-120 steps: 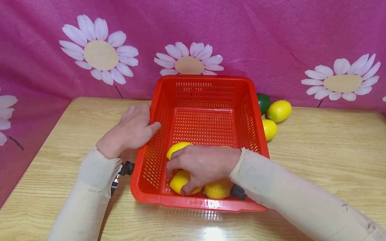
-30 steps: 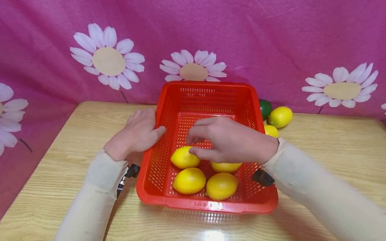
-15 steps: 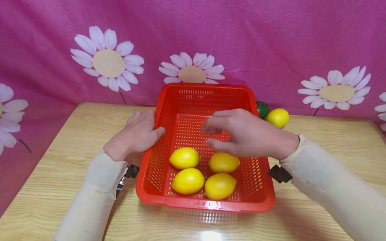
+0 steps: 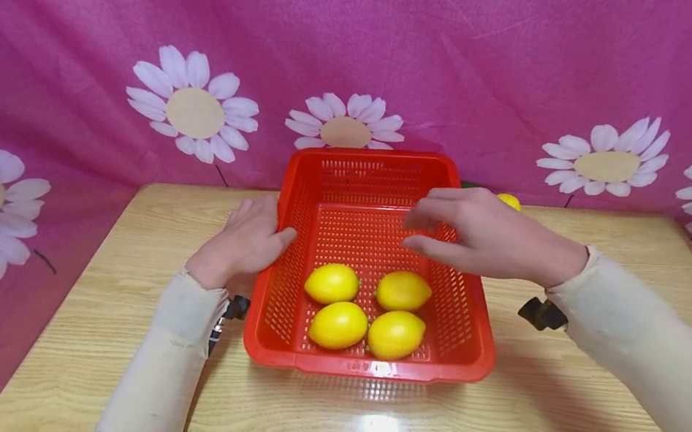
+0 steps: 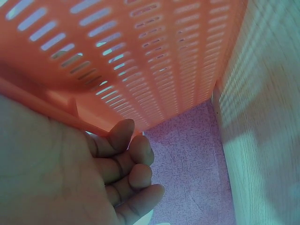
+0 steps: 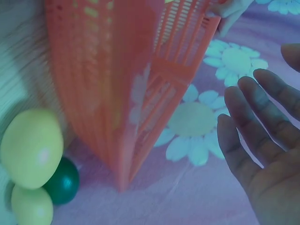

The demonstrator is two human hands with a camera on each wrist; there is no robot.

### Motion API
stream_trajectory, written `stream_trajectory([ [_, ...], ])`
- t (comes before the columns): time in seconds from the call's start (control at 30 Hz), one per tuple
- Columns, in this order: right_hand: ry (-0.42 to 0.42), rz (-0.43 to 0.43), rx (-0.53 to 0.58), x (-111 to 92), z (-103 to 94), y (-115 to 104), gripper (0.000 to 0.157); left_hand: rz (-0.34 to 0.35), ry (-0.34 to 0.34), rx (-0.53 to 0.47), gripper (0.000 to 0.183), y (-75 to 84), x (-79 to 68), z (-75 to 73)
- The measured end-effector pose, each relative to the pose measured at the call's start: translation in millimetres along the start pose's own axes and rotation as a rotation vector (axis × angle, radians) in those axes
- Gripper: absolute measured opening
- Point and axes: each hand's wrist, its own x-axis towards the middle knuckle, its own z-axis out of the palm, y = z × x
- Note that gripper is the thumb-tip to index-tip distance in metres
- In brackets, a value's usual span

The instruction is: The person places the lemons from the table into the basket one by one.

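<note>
The red plastic basket [image 4: 356, 236] stands on the table with several yellow lemons [image 4: 338, 325] grouped in its near half. My left hand [image 4: 246, 239] holds the basket's left rim, thumb over the inner side. In the left wrist view the fingers [image 5: 140, 150] curl just below the rim, outside the slotted wall [image 5: 154, 51]. Over the basket's right rim hovers my right hand [image 4: 483, 235], its fingers loosely bent and nothing between them. The right wrist view shows that hand [image 6: 272, 136] with fingers spread and palm bare.
Outside the basket's right wall lie two lemons [image 6: 33, 147] and a dark green round fruit [image 6: 63, 182], mostly hidden behind my right hand in the head view. A pink cloth [image 4: 473, 64] with white flowers hangs behind the wooden table [image 4: 587, 294].
My right hand has left a lemon among those in the basket's near end, risen, and moved right and away over the right rim. The left hand stays on the left rim.
</note>
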Motion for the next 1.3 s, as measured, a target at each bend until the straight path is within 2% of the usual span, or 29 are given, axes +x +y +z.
stream_trajectory([
  [0.33, 0.078, 0.077, -0.047, -22.6, -8.8, 16.8, 0.015, 0.0, 0.013, -0.014, 0.028, -1.6, 0.2, 1.4],
  [0.53, 0.112, 0.123, -0.019, -34.5, -10.0, 22.1, 0.015, 0.006, 0.003, -0.017, 0.027, -1.9, -0.5, 1.8],
  [0.7, 0.133, 0.132, -0.016, -42.1, -11.4, 30.3, 0.019, 0.011, 0.003, -0.019, 0.024, -2.1, -0.8, 0.7],
  [0.87, 0.176, 0.109, -0.061, -50.5, -12.3, 39.3, 0.022, 0.041, 0.007, -0.03, 0.021, -0.7, -0.6, 1.1],
  [0.97, 0.192, 0.109, -0.07, -55.1, -11.7, 42.2, 0.023, 0.031, 0.005, -0.024, 0.02, -0.1, -0.6, 2.8],
  [1.3, 0.197, 0.148, -0.058, -61.7, -13.8, 49.5, 0.027, 0.029, 0.005, -0.016, 0.023, -1.1, 1.2, 1.1],
])
